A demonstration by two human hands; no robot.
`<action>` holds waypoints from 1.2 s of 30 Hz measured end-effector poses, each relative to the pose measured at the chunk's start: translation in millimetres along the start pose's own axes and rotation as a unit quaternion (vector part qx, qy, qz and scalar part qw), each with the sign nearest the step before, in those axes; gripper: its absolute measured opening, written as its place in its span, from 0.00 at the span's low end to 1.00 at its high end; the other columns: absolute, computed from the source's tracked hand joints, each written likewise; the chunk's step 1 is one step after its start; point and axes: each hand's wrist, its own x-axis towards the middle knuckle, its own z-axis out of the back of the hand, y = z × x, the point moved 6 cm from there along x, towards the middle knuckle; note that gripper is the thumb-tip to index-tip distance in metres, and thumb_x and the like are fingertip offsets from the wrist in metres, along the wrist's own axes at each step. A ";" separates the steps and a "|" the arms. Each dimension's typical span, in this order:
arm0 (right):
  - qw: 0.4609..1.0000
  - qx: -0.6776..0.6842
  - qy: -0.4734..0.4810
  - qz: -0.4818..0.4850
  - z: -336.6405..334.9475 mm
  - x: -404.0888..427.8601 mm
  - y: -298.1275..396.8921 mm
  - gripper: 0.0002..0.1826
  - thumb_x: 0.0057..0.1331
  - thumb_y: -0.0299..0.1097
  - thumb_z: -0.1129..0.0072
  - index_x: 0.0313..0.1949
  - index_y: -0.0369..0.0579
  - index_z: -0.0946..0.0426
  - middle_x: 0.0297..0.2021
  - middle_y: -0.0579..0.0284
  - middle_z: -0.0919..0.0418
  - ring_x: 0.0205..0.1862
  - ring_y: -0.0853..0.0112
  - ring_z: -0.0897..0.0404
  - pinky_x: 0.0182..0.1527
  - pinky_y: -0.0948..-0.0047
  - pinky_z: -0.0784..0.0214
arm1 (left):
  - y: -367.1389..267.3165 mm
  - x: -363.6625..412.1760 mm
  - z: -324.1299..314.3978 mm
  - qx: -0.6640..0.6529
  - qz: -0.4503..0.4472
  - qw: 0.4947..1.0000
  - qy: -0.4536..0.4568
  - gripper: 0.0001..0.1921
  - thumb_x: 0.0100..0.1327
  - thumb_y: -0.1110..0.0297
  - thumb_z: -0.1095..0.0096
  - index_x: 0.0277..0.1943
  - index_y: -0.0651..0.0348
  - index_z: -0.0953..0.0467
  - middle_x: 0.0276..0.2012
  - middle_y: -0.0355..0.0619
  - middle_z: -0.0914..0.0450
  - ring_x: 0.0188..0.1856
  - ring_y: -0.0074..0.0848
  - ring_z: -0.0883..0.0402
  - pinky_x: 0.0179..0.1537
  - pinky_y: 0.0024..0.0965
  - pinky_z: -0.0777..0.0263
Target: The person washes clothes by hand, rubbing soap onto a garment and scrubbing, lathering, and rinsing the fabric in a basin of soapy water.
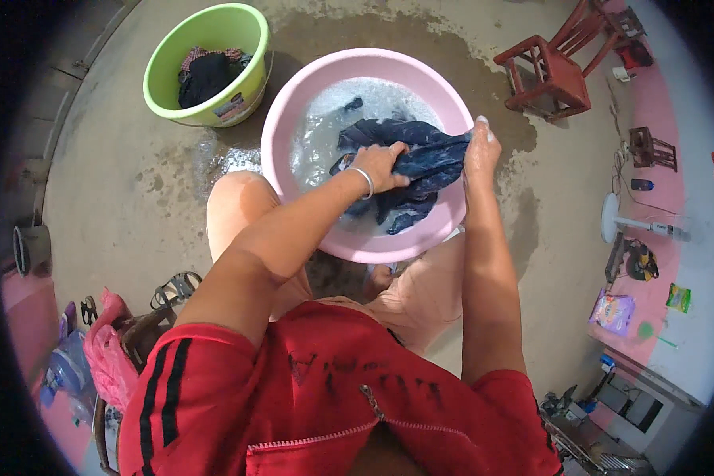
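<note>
A round pink plastic basin (366,253) holds sudsy water and dark wet cloth. My right hand (482,154) grips one end of a dark blue garment (434,157) at the basin's right rim. The garment stretches from there down into the water. My left hand (381,168), with a metal bangle at its wrist, lies over the same garment near the middle of the basin; its fingers are spread and bent, and whether they grip the cloth is hard to tell. A small dark piece of cloth (353,104) shows in the suds near the far side.
A green bucket (253,74) with clothes stands beyond the basin on the left. The concrete floor (125,196) is wet in patches. A red wooden chair (544,83) is at the far right, a pedestal fan (642,225) by the right wall. Sandals (177,288) and a pink plastic bag (110,357) lie left.
</note>
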 end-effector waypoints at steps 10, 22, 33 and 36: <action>0.969 0.052 0.114 0.213 -33.1 -63.6 83.5 0.10 0.63 0.32 0.49 0.31 0.38 0.22 0.27 0.56 0.20 0.32 0.68 0.21 0.40 0.71 0.31 | -0.1 19.2 43.6 -0.838 0.053 0.540 -0.063 0.05 0.57 0.69 0.42 0.31 0.60 0.26 0.32 0.45 0.22 0.37 0.31 0.24 0.45 0.36 0.31; 0.946 -0.064 0.067 0.310 -94.0 -114.7 105.4 0.18 0.64 0.39 0.50 0.24 0.37 0.24 0.19 0.40 0.26 0.23 0.47 0.25 0.26 0.56 0.35 | 10.5 30.0 27.4 -0.871 -0.074 0.474 0.105 0.06 0.48 0.65 0.47 0.20 0.53 0.32 0.24 0.40 0.34 0.28 0.25 0.35 0.31 0.29 0.39; 0.851 -0.341 0.341 0.209 -53.5 -86.9 23.5 0.20 0.49 0.46 0.34 0.35 0.43 0.21 0.31 0.46 0.21 0.37 0.51 0.23 0.47 0.61 0.34 | 24.6 22.4 45.7 -0.654 0.134 0.739 -0.088 0.13 0.55 0.59 0.38 0.34 0.61 0.24 0.26 0.42 0.25 0.29 0.26 0.25 0.33 0.31 0.29; 0.950 -0.121 0.268 0.108 -19.3 -56.6 15.6 0.12 0.48 0.30 0.39 0.33 0.40 0.22 0.29 0.52 0.20 0.32 0.62 0.21 0.39 0.70 0.30 | 16.0 7.5 39.8 -0.277 -0.085 0.955 -0.062 0.22 0.52 0.48 0.32 0.40 0.57 0.22 0.35 0.48 0.19 0.39 0.33 0.21 0.46 0.35 0.31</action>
